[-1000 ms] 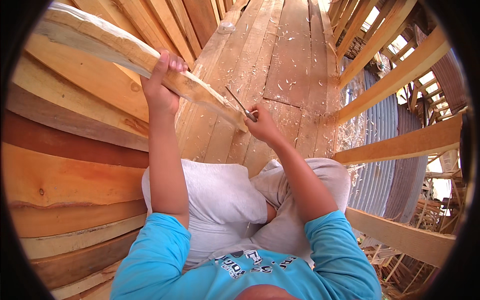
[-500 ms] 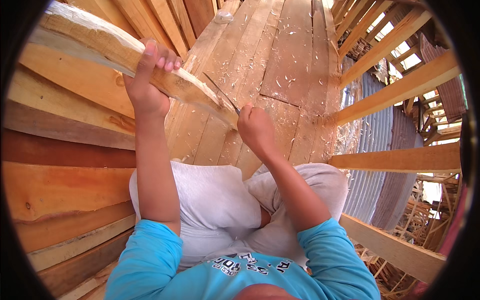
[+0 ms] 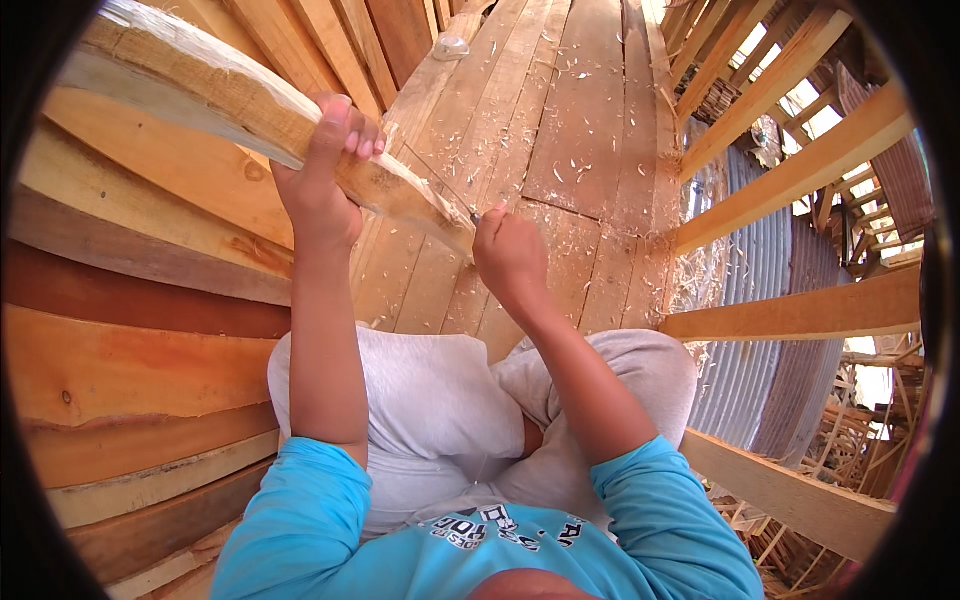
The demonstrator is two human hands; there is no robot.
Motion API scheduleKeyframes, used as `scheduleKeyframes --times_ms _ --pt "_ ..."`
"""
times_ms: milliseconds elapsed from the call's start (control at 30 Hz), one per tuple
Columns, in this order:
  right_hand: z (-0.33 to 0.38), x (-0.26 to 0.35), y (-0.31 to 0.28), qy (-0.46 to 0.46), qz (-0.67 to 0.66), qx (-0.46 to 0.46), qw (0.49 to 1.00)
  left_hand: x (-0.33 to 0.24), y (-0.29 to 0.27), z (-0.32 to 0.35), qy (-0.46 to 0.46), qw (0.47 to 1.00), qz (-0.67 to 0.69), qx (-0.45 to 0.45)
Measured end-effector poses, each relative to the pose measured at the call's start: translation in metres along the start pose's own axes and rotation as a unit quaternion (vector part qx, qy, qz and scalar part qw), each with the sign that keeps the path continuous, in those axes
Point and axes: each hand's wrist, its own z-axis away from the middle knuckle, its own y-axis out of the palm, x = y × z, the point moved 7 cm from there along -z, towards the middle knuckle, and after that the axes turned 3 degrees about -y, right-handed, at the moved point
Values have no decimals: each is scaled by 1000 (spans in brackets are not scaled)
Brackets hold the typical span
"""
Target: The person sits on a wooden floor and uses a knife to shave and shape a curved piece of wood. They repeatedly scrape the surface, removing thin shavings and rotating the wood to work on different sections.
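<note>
Tapering to a rough, pale, freshly cut tip, one long wooden stick (image 3: 250, 110) slants from upper left down above the plank floor (image 3: 590, 130), which is strewn with shavings. Two hands work it: the left hand (image 3: 320, 175) is wrapped tightly around its middle; the right hand (image 3: 510, 255) is fisted around a thin blade (image 3: 440, 185) at the tip.
</note>
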Motion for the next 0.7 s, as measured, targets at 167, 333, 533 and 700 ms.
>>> scheduleKeyframes --times_ms 167,333,533,700 --pt "0 -21 5 15 5 -43 999 2 10 0 0 1000 4 1" --pt "0 -45 17 13 41 -39 998 3 9 4 2 1000 4 -18" --pt "-3 -40 23 -33 59 -5 998 -1 0 6 5 1000 -4 -29" --pt "-17 -47 36 -110 177 -10 978 -2 1 3 7 999 -14 -29"
